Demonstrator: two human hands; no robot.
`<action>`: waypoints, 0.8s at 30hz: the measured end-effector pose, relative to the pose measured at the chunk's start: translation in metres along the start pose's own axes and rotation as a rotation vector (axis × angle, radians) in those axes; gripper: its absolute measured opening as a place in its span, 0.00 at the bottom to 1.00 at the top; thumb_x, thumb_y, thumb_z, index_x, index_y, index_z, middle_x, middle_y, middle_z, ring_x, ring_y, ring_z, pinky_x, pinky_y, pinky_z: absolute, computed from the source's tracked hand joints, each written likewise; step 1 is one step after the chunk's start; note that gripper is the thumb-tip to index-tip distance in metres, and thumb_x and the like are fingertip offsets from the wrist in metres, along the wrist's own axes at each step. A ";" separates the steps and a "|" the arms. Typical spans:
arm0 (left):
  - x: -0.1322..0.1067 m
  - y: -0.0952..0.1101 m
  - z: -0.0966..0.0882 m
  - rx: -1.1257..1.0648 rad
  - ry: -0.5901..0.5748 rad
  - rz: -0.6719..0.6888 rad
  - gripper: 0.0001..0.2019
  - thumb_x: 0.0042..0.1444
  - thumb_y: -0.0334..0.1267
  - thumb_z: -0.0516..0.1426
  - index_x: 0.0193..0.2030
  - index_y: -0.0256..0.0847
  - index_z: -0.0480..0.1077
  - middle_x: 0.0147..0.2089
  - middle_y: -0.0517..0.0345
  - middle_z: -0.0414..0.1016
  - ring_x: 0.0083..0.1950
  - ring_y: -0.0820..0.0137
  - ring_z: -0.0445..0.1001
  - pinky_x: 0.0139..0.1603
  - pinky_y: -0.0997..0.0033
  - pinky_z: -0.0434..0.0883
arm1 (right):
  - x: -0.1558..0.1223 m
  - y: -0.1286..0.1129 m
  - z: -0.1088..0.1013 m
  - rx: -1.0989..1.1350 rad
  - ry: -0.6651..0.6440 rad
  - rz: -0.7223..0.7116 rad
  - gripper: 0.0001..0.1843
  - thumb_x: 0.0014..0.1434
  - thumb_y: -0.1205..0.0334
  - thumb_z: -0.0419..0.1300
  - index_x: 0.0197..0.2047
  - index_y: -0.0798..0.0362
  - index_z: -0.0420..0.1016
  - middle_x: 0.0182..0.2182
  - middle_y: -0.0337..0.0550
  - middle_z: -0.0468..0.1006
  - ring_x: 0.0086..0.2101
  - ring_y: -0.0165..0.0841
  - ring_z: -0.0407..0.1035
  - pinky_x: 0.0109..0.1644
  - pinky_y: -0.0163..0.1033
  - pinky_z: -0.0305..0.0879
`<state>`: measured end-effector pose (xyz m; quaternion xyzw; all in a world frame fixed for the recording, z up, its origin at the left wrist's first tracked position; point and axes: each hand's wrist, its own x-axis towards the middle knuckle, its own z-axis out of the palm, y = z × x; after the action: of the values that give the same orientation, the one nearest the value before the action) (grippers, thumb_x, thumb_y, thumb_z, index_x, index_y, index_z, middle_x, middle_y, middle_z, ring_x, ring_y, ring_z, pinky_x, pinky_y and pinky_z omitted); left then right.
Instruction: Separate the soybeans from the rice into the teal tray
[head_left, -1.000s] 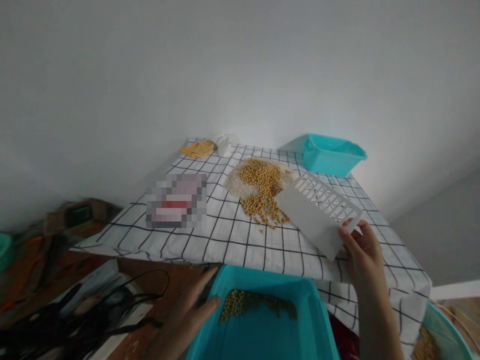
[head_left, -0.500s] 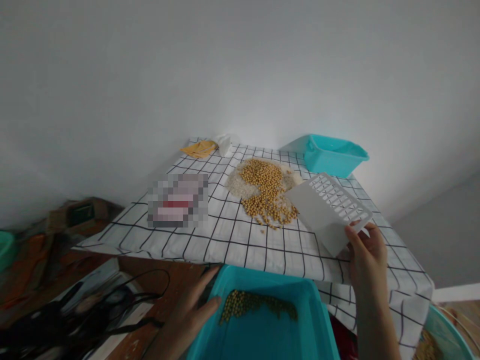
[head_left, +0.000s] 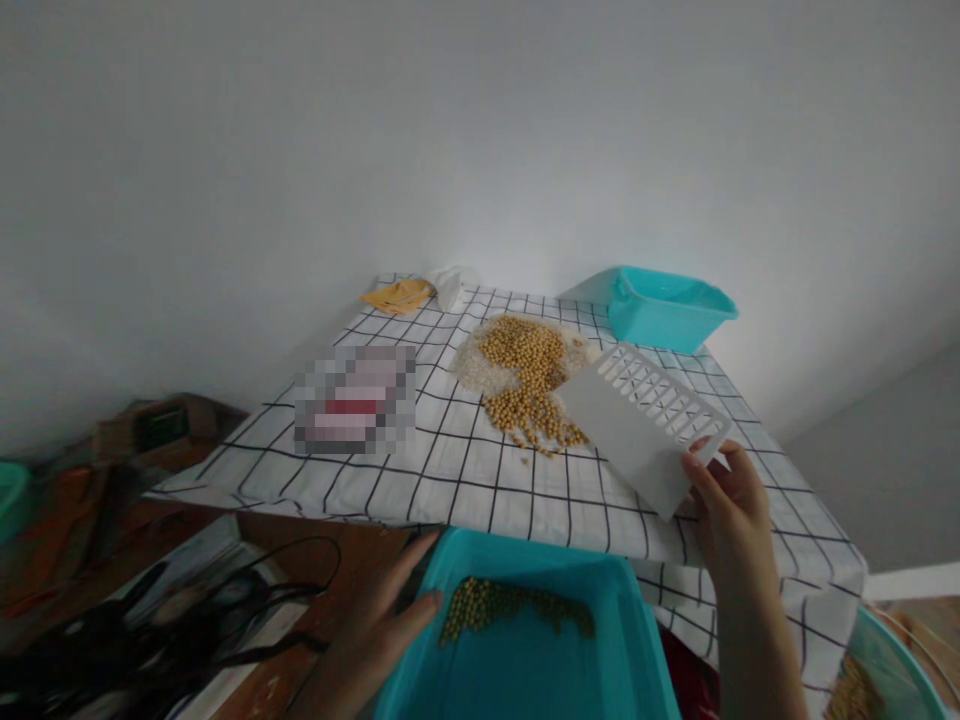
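Slotted scraper (head_left: 626,440), a flat, smooth, pale-grey sheet with long openings, is pinched at its corner between the thumb and fingers of the right hand (head_left: 731,500), right of centre, and has shifted leftward since half a second ago, its edge now nearer the round tan beans (head_left: 525,345). These spill over white grains (head_left: 484,372) on checked cloth (head_left: 450,490); at lower centre, the left hand (head_left: 375,620) spreads its fingers along the teal tub (head_left: 525,548)'s left rim.

My right grip (head_left: 729,495) holds a flat pale plate (head_left: 626,430), tilted, slotted along its far right side; loose golden beans (head_left: 521,345) lie heaped just to its left. Near my left grip (head_left: 379,625), a turquoise bin (head_left: 525,680) holds greenish beans (head_left: 474,605) along its far wall.
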<state>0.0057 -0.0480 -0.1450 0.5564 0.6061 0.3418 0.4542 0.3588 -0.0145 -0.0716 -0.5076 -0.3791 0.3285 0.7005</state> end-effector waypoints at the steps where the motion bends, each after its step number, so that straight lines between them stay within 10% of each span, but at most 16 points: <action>1: 0.000 -0.001 0.000 -0.006 0.002 0.002 0.29 0.52 0.45 0.56 0.60 0.37 0.71 0.63 0.46 0.74 0.65 0.51 0.69 0.66 0.52 0.65 | 0.000 0.000 0.000 0.000 -0.006 -0.005 0.17 0.49 0.56 0.70 0.37 0.48 0.69 0.33 0.40 0.79 0.28 0.32 0.72 0.29 0.35 0.65; 13: 0.000 -0.003 -0.001 -0.005 0.003 0.001 0.28 0.53 0.45 0.56 0.60 0.38 0.71 0.64 0.46 0.73 0.66 0.51 0.67 0.67 0.48 0.62 | 0.000 0.001 0.005 0.005 0.186 -0.115 0.16 0.48 0.57 0.70 0.38 0.49 0.69 0.34 0.37 0.77 0.31 0.30 0.70 0.32 0.33 0.64; 24: -0.001 -0.001 -0.001 0.013 0.012 -0.024 0.29 0.53 0.45 0.56 0.61 0.39 0.71 0.64 0.47 0.73 0.66 0.50 0.67 0.67 0.49 0.63 | 0.000 0.001 0.002 -0.036 0.013 -0.058 0.16 0.50 0.55 0.70 0.37 0.48 0.69 0.33 0.40 0.79 0.31 0.33 0.73 0.34 0.37 0.67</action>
<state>0.0042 -0.0486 -0.1453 0.5499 0.6178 0.3357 0.4509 0.3565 -0.0136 -0.0720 -0.5109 -0.3952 0.2978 0.7029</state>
